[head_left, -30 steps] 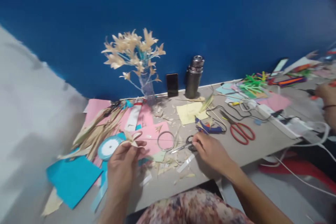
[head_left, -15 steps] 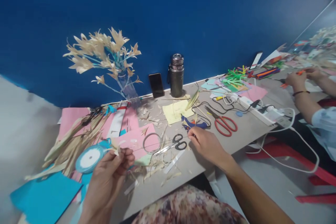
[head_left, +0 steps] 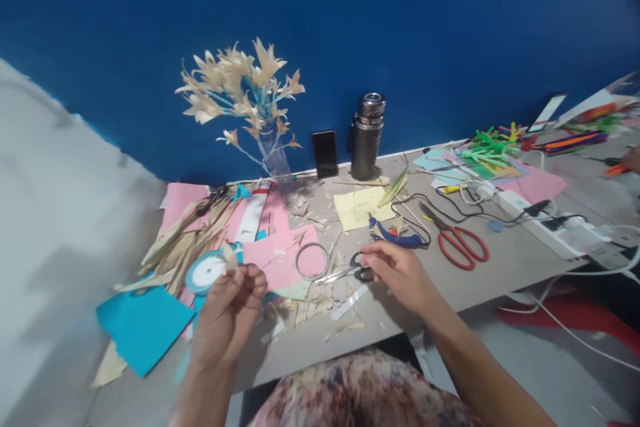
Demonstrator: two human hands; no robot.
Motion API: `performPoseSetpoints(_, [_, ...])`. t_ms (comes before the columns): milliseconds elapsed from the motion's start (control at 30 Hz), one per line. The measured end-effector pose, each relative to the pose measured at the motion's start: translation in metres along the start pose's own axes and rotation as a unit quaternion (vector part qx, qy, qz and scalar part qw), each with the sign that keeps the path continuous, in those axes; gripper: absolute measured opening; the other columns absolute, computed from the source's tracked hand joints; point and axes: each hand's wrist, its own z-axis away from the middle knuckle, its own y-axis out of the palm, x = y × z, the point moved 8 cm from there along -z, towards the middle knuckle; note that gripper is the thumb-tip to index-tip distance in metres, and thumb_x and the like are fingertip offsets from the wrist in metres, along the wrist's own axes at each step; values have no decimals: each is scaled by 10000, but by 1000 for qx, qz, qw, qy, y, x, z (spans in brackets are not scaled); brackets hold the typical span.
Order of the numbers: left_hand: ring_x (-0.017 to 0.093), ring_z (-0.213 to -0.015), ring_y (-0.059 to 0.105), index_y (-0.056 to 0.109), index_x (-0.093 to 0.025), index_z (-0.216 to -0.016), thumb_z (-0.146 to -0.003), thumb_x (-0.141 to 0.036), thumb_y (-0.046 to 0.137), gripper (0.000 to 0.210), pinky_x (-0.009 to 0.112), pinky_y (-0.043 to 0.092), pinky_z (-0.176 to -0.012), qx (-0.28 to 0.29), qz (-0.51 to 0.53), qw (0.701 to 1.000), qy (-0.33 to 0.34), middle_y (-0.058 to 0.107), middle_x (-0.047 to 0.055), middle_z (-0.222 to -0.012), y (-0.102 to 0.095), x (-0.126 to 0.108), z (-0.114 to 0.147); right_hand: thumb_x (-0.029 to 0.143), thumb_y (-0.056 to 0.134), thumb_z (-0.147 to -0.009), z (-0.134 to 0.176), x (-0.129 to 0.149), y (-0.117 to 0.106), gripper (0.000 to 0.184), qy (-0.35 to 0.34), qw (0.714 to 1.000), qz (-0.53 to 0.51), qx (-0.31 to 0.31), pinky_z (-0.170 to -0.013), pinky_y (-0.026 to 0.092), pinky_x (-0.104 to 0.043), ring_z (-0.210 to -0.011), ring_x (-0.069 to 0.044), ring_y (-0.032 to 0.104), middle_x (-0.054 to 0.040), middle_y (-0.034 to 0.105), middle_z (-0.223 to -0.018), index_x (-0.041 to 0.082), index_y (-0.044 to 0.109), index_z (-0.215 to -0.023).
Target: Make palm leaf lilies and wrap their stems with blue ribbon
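Observation:
My left hand point(head_left: 233, 303) is closed in a pinch on a small pale husk flower point(head_left: 229, 255), which sticks up above the fingertips. A faint thin line runs rightward from these fingers across the pink paper. My right hand point(head_left: 397, 273) has its fingertips drawn together over the handles of small black scissors point(head_left: 365, 273), partly covering them; what it pinches, if anything, I cannot make out. Left of the scissors lies a grey ring-shaped coil point(head_left: 311, 262). A blue glue gun point(head_left: 397, 237) rests just beyond my right hand.
Behind stand a vase point(head_left: 276, 160) of pale flowers, a phone point(head_left: 325, 154) and a thermos point(head_left: 367, 137). Red-handled scissors point(head_left: 463, 247) and a power strip point(head_left: 540, 223) lie to the right. Blue ribbon point(head_left: 206, 272), dried husks point(head_left: 175, 260) and blue paper point(head_left: 145, 327) lie left. Another person's hand shows far right.
The view has turned left, shifting the table's things rightward. My right hand has moved left from beside the glue gun to the black scissors' handles. My left hand keeps its pinch.

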Motion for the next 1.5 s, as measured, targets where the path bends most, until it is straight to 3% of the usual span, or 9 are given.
performPoseSetpoints(167, [109, -637, 616, 704, -136, -722, -618, -247, 895, 245, 186, 547, -553, 57, 3, 997, -57, 663, 26, -718, 14, 28, 14, 460, 647, -885, -19, 9, 43, 407, 2, 961, -275, -27, -490, 481, -236, -659, -131, 622, -97, 725, -1088, 203, 648, -1201])
performPoseSetpoints(300, [110, -649, 625, 708, -127, -771, -687, -239, 858, 206, 201, 543, -590, 80, 6, 993, -83, 680, 42, -753, 12, 41, 21, 422, 731, -829, -32, 22, 43, 261, -18, 918, -388, -81, -502, 465, -206, -635, -107, 592, -62, 729, -893, 190, 703, -947])
performPoseSetpoints(433, [138, -668, 646, 669, -155, -755, -669, -255, 862, 234, 245, 543, -605, 76, -7, 996, -49, 688, 36, -775, 5, 35, 21, 341, 768, -793, -35, 46, 35, 179, -51, 908, -409, -72, -488, 419, -202, -552, -81, 510, -6, 671, -758, 211, 695, -892])
performPoseSetpoints(600, [171, -703, 645, 676, -167, -720, -641, -320, 869, 258, 259, 545, -546, -2, -143, 988, 53, 644, 16, -751, -9, 9, 18, 284, 729, -843, -25, 74, 12, 82, -154, 927, -321, -119, -534, 434, -228, -597, -109, 540, -2, 632, -715, 221, 720, -894])
performPoseSetpoints(733, [146, -697, 607, 661, -166, -665, -646, -327, 858, 255, 226, 524, -538, 5, -174, 979, 109, 582, -6, -712, -8, -6, 15, 266, 684, -885, -8, 87, 5, 102, -236, 938, -190, -169, -643, 498, -279, -685, -149, 607, -18, 657, -766, 214, 737, -955])
performPoseSetpoints(967, [131, -719, 598, 675, -172, -693, -674, -269, 850, 200, 229, 515, -616, 23, -151, 979, 135, 616, -5, -738, -3, -8, 8, 242, 604, -945, -2, 84, 52, 177, -256, 965, 26, -47, -674, 521, -262, -657, -141, 640, 3, 684, -750, 218, 707, -1086])
performPoseSetpoints(1100, [130, -706, 601, 641, -166, -683, -627, -224, 878, 250, 255, 517, -667, 71, 12, 996, 57, 631, -3, -719, 8, 1, 2, 241, 575, -953, 1, 87, 76, 162, -280, 957, 71, 4, -646, 527, -245, -641, -139, 660, -21, 732, -830, 206, 719, -1019])
performPoseSetpoints(1233, [115, -699, 597, 645, -153, -743, -673, -176, 847, 215, 250, 508, -671, 105, 165, 978, -67, 613, -10, -723, 22, 15, 0, 219, 559, -958, 7, 92, 99, 165, -319, 941, 101, 46, -714, 535, -248, -707, -153, 699, -41, 761, -883, 190, 716, -1003])
performPoseSetpoints(1500, [141, -733, 633, 677, -141, -807, -729, -152, 800, 147, 278, 517, -678, 107, 204, 966, -117, 663, 22, -791, 26, 20, 0, 178, 548, -961, 10, 99, 118, 159, -349, 926, 112, 87, -725, 495, -230, -769, -152, 709, -36, 769, -879, 180, 707, -971])
